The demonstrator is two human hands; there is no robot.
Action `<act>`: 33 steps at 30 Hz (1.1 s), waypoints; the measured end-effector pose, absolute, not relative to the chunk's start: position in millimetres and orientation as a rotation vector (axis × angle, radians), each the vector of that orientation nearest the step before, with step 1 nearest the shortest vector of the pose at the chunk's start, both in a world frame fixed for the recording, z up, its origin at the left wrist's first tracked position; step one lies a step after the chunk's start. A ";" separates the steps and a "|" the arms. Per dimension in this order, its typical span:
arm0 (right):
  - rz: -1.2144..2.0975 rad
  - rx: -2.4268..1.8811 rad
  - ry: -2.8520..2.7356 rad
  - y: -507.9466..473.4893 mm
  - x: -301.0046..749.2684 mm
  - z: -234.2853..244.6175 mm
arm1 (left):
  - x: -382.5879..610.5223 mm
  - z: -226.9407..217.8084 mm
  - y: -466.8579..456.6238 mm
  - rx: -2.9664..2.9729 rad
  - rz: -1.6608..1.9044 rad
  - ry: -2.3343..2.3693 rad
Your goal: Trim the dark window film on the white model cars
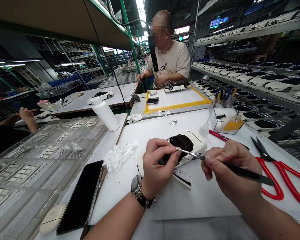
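My left hand (158, 163) is closed in a pinch on a tiny part at the fingertips, too small to name. In my right hand (233, 168) is a pair of tweezers (193, 154) with a black handle; its fine metal point meets my left fingertips. Beneath and behind my left hand lies a white model car (196, 141) with a dark roof and windows, partly hidden. Its door stands out at the near side, a white panel with a window (183, 180).
Red-handled scissors (277, 166) and a red knife (218, 135) lie to the right, near a clear tool box (226, 123). On the left are a phone (82, 196), crumpled tissue (120, 155), a white bottle (105, 114) and parts trays (40, 156). A co-worker (168, 56) sits opposite.
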State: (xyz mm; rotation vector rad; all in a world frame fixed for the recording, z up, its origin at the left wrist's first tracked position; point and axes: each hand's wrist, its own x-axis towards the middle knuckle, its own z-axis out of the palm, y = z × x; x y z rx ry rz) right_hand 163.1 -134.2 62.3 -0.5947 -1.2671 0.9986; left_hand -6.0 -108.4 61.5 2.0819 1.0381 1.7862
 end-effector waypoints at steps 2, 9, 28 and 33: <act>0.998 -0.610 -1.259 -134.8 162.6 62.3 | -6.1 61.2 -108.2 2.075 1.787 1.040; 0.966 -0.660 -1.250 -135.7 160.6 63.6 | -7.2 58.3 -107.5 1.986 1.772 1.042; 0.640 -0.580 -1.548 -122.8 170.6 64.4 | -6.8 60.0 -103.7 1.884 1.678 1.007; 0.703 -0.550 -1.443 -117.7 172.0 62.2 | -9.5 58.2 -100.6 1.909 1.599 1.046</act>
